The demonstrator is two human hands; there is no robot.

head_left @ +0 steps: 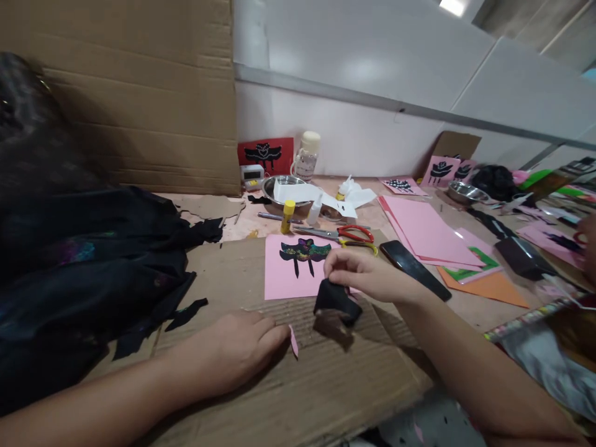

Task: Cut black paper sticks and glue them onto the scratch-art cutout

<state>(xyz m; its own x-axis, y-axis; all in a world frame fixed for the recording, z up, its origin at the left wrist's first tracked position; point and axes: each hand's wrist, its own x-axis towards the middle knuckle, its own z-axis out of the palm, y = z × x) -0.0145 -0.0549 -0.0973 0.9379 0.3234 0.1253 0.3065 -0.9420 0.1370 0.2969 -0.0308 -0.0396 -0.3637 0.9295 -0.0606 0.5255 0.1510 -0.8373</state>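
Note:
My right hand point(351, 270) pinches a scrap of black fabric point(336, 301) and holds it over the brown cardboard point(298, 397). Low on that cardboard rests my left hand point(246, 338), its fingers closed on a small pointed pink paper piece point(293, 341). Beyond both hands lies a pink sheet point(279, 282) bearing a black cut-out shape with glittery patches point(305, 249); the right hand partly covers its right edge. Red-handled scissors point(356, 233), a yellow glue stick point(288, 216) and a small white bottle point(315, 210) sit just behind the sheet.
A heap of black fabric point(84, 267) fills the left side, with a loose black scrap point(187, 314) nearby. A phone point(414, 270), pink sheets point(428, 233) and a black box point(524, 256) lie to the right. Another person's hand point(589, 239) shows at the right edge.

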